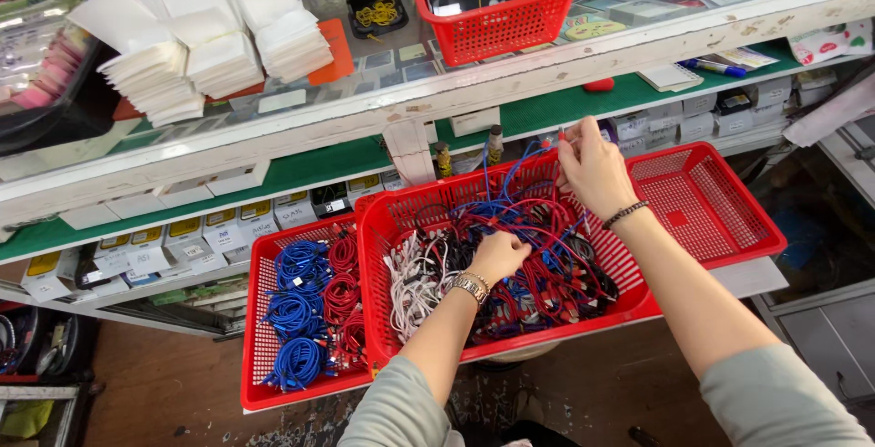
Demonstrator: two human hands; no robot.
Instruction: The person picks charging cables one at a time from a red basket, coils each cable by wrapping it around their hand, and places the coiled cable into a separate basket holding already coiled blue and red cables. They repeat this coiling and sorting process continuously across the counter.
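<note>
A red plastic basket [378, 256] in front of me holds a tangle of red, blue, white and black cables [538, 256]. My left hand [497, 256], with a metal watch on the wrist, is closed down in the tangle, gripping cables. My right hand [592, 169], wearing a dark bead bracelet, is raised over the basket's far rim and pinches the end of a blue cable [524, 160] that runs up from the pile.
A second red basket [255, 319] on the left holds coiled blue and red cables. An empty red tray [720, 201] lies to the right. Behind is a green shelf with small boxes [210, 228], a glass counter with white paper stacks [210, 46] and another red basket [501, 32].
</note>
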